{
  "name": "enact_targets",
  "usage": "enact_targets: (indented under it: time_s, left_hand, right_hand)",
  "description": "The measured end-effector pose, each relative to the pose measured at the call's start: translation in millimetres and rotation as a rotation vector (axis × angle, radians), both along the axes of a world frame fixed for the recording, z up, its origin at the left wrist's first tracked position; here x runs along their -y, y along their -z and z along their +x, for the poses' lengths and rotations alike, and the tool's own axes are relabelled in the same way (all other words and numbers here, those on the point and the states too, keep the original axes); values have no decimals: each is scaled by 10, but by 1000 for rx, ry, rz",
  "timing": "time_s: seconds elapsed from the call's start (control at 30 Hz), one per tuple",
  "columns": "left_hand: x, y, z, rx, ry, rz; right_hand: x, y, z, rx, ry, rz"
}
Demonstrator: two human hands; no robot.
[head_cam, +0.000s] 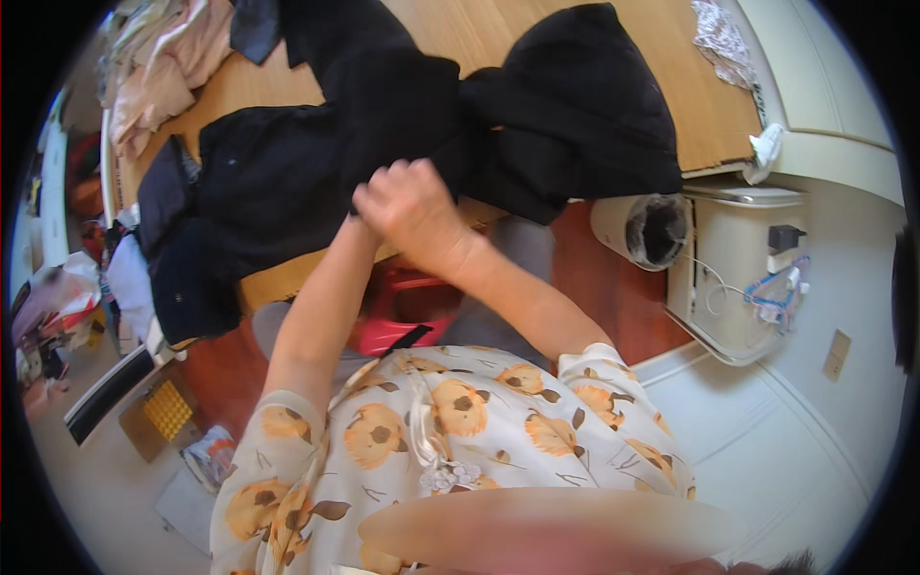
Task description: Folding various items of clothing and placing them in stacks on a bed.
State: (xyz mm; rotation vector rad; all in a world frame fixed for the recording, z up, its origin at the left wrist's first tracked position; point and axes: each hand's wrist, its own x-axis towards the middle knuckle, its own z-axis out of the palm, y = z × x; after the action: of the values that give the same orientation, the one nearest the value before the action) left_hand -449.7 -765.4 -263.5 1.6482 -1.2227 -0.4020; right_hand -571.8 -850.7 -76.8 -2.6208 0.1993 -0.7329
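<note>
A black cloth garment (402,108) lies in folds across a wooden-topped table (467,25) before me. My right hand (413,208) rests at the garment's near edge, its fingers curled over my left wrist. Whether cloth is pinched in those fingers I cannot see. My left forearm runs up under the right hand, and the left hand itself is hidden by it and by the black cloth. To the right spreads a rounded black cloth piece (589,100). At the left, a dark navy piece (192,280) hangs over the table's near corner.
Crumpled pale pink cloth (169,72) lies at the far left. Silvery crumpled material (722,43) is at the far right. A lined waste bin (658,230) and a cream cabinet with cables (733,266) stand right. Below the table is a red plastic object (406,309).
</note>
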Motion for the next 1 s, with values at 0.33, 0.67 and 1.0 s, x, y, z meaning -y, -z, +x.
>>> enact_targets:
  time_s: [0.33,0.67,1.0]
  left_hand:
    - [-1154,-1087,79,-134,-25,-99]
    - [-766,-1478,214,-384,34,-328]
    - [-1043,-2122,732,-571,82,-540]
  right_hand:
    - [-852,-203,-37,214,-193,127]
    - [-672,-503,174,104,-120,45]
    - [-932,94,290,194,77,303]
